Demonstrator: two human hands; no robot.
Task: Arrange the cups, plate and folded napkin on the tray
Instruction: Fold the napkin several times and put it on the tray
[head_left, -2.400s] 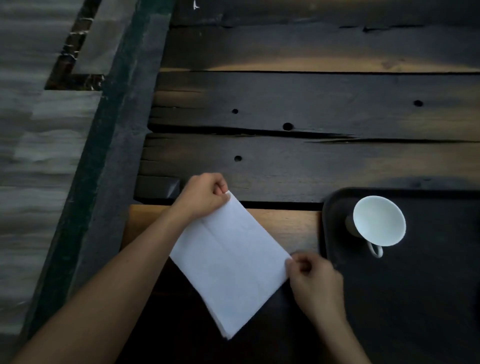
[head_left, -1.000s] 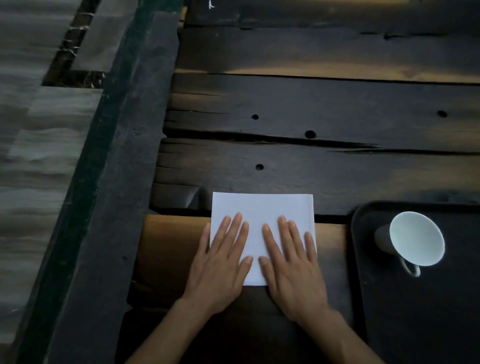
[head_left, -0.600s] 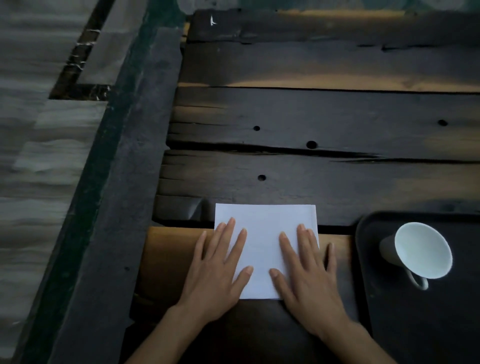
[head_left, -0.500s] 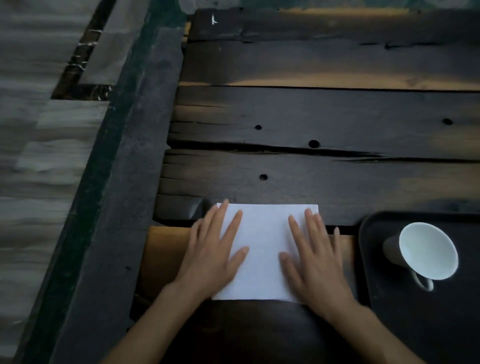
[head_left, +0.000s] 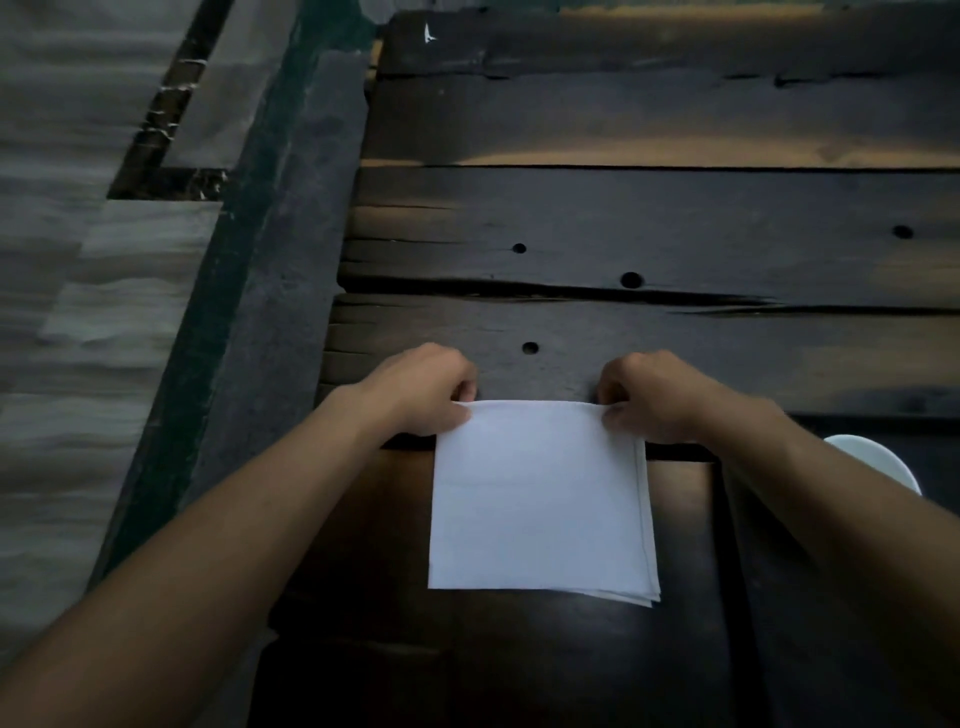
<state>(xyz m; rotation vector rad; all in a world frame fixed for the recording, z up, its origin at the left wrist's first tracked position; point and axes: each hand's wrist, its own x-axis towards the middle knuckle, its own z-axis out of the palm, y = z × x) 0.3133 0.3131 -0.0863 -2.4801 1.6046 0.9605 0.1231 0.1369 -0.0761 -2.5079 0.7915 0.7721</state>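
On the near part of the table (head_left: 675, 234), just left of the tray (head_left: 935, 457):

Napkin (head_left: 540, 499): white, smooth, matte, folded to a near-square. It is lying flat on the dark wood, with stacked layers showing along its right edge and fanning slightly at the near right corner. It is not on the tray.

Left hand (head_left: 421, 389): fingers curled, thumb and fingertips pinching the napkin's far left corner.

Right hand (head_left: 649, 395): likewise curled, pinching the far right corner. Both bare forearms are reaching in from the near edge.

Cup (head_left: 878, 462): white, glossy, with a rounded rim. It is sitting on the tray, and the right forearm is hiding most of it.

Tray: black, dull-surfaced and flat, with a raised rim running beside the napkin. It is mostly lost in shadow.

Table: broad dark planks, rough and weathered, carrying long cracks, round bored holes and paler worn patches.

Floor (head_left: 78, 312): grey stone-like slabs with a dark veined inlay strip, lying beyond the table's left edge.
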